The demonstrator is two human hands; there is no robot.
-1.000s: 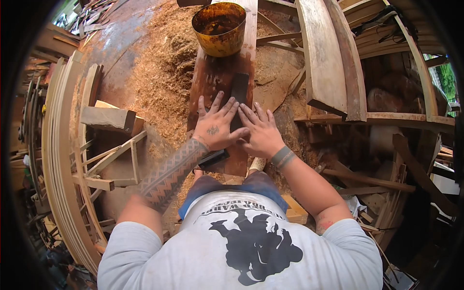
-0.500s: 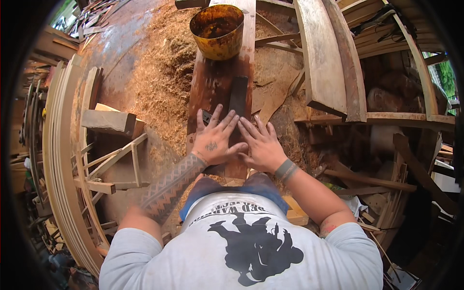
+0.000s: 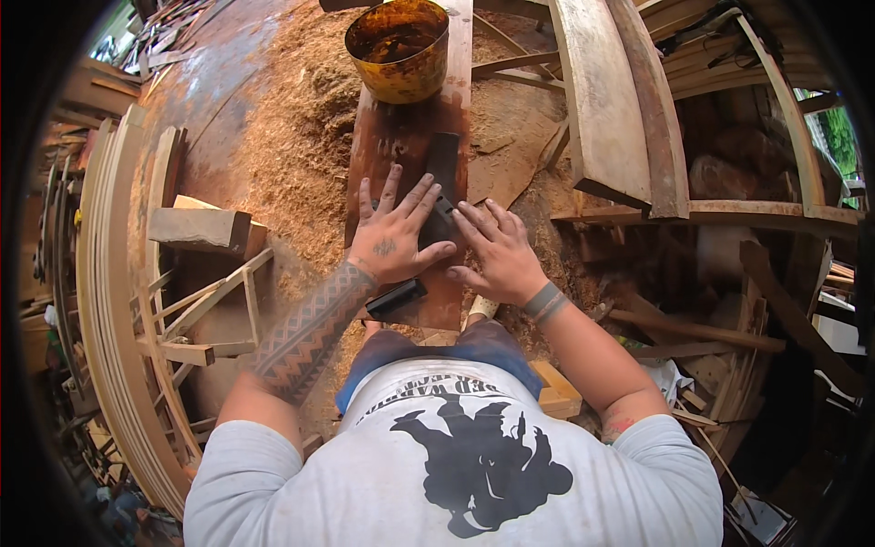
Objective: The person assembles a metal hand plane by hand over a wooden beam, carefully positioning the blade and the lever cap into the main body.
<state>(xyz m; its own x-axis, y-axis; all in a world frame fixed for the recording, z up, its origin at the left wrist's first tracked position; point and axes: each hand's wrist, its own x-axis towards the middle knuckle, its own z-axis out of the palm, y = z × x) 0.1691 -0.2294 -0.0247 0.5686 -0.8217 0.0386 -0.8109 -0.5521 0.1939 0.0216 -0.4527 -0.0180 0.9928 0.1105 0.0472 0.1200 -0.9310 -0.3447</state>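
Observation:
Along the middle, a reddish-brown wet plank (image 3: pixel 387 137) runs away from my legs. A long dark block, like a sharpening stone (image 3: pixel 443 155), lies on it lengthwise. My left hand (image 3: pixel 398 239) rests flat with spread fingers over the block's near part. Fingers outstretched, my right hand (image 3: pixel 497 251) reaches to its right side. A dark flat piece with a small hole or slot (image 3: pixel 444 206) shows between the fingertips; my left hand covers much of it. Closer to me, a black bar-shaped piece (image 3: pixel 397 299) lies beside my left wrist, at the plank's near left edge.
A stained yellow bucket (image 3: pixel 401 82) stands on the plank's far end. Wood shavings (image 3: pixel 296 137) cover the ground to its left. Thick curved boards (image 3: pixel 606 109) stand at the right. Long strips (image 3: pixel 114 273) and a squared timber (image 3: pixel 200 228) are at the left.
My hands have drawn slightly apart, the left further up the block. The black bar by my left wrist, mostly hidden before, now shows. The whole view has shifted a little.

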